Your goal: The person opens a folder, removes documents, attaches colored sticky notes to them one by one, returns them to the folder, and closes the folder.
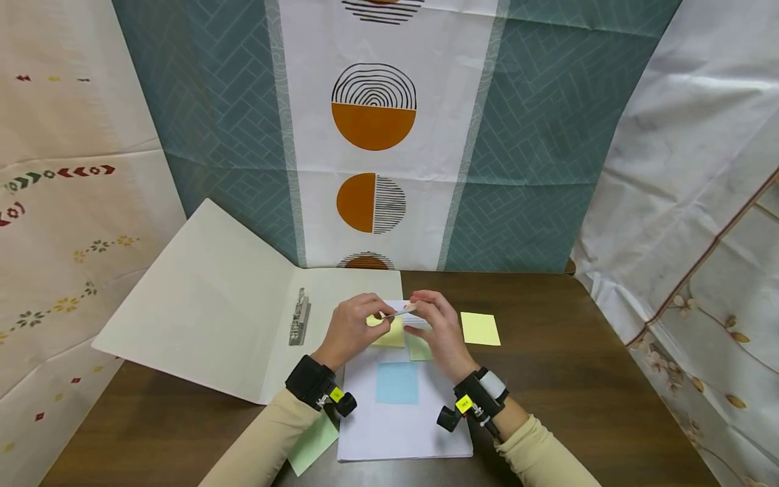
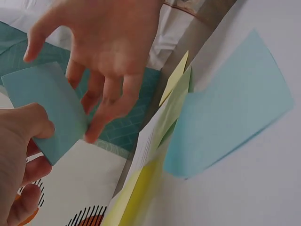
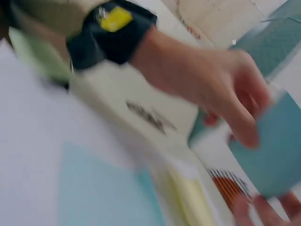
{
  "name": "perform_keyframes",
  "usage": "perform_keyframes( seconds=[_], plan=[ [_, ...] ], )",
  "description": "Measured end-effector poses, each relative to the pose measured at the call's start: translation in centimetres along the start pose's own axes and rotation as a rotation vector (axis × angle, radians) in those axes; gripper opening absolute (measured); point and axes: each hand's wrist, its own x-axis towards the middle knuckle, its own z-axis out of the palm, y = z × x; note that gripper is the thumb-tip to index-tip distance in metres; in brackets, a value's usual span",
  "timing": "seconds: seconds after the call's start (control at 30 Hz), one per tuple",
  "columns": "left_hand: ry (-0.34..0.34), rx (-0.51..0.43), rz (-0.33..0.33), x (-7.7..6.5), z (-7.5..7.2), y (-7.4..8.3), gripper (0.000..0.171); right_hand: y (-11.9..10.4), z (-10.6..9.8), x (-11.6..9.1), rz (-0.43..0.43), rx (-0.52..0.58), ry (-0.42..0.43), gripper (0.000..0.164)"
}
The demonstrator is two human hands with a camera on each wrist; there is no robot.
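My left hand [image 1: 351, 323] pinches a blue sticky note [image 2: 59, 106] between thumb and fingers, raised above the papers; it shows almost edge-on in the head view. Facing it, my right hand [image 1: 443, 331] has loosely spread fingers, with fingertips close to the note's free edge. Whether they touch it I cannot tell. Below both hands lies a white paper stack [image 1: 402, 436] bearing another blue sticky note [image 1: 397, 383]. A yellow sticky note [image 1: 391, 335] and a pale green one [image 1: 420, 348] stick out near the stack's far edge, partly behind the hands.
An open white binder folder [image 1: 207, 297] stands at the left, its metal clip [image 1: 299, 319] beside my left hand. To the right, a yellow note [image 1: 480, 329] lies on the brown table [image 1: 560, 379]. A green note [image 1: 313, 443] sits under my left forearm. A patterned cloth [image 1: 535, 135] hangs behind.
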Motion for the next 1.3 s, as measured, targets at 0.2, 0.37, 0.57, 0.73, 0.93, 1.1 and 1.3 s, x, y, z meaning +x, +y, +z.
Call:
perform_keyframes(
  seconds=[0.2,0.37,0.57,0.73,0.93,1.1,1.3],
  plan=[
    [-0.006,0.003,-0.044,-0.5,-1.1,-0.7,0.010,-1.4,-3.7,0.7,-0.093,-0.385,-0.369,0.055],
    [-0.006,-0.003,-0.040,-0.7,-1.1,-1.1,0.008,-2.1,-5.3,1.0,-0.183,-0.535,-0.458,0.057],
    [-0.030,-0.036,-0.062,-0.8,-1.2,-1.1,0.008,-2.2,-5.8,1.0,-0.191,-0.560,-0.460,0.060],
    [-0.106,-0.083,-0.125,-0.8,-1.5,-0.8,0.008,-2.1,-5.9,1.2,-0.233,-0.559,-0.401,0.061],
    [-0.217,-0.146,-0.154,-0.7,-1.7,-0.3,0.010,-1.4,-4.7,1.3,-0.216,-0.572,-0.377,0.057],
    [-0.226,-0.180,-0.104,-0.7,-1.7,-0.1,0.011,-0.5,-3.7,1.5,-0.181,-0.570,-0.353,0.029],
    [-0.202,-0.220,-0.086,-0.5,-1.8,-0.4,0.013,-0.4,-3.5,1.4,-0.188,-0.560,-0.313,0.018]
  ],
)
